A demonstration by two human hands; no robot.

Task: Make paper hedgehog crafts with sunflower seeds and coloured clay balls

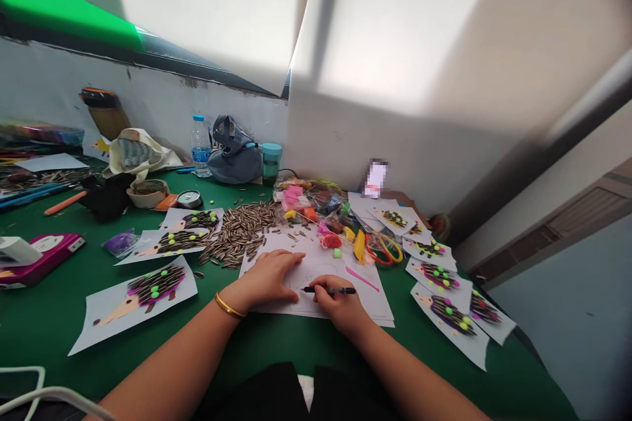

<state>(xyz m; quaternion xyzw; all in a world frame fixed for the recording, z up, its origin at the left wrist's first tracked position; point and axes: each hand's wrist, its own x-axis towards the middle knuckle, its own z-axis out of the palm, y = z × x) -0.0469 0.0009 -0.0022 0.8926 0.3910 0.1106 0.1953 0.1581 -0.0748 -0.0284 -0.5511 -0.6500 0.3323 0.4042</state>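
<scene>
"Where's the pen (340, 290)?"

"Over the middle of the paper (316, 268), tip toward nine o'clock, pinched in the right hand (340, 309), fingers closed."

"Left hand (269, 277)?"

"Spread, holding nothing; let it pin the paper, and stroke lightly."

"Room?"

"Seeds (244, 229) crowd ten o'clock, cards (451, 329) three; green tabletop (412, 329) opens at four, past the paper's corner."

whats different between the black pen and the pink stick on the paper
The pen is black, while the pink stick is pink all over. The pen is held in the right hand; the pink stick lies unheld on the white paper. The pen looks straight and even, the pink stick narrow with a small knob at one end. Both are slim.
</scene>
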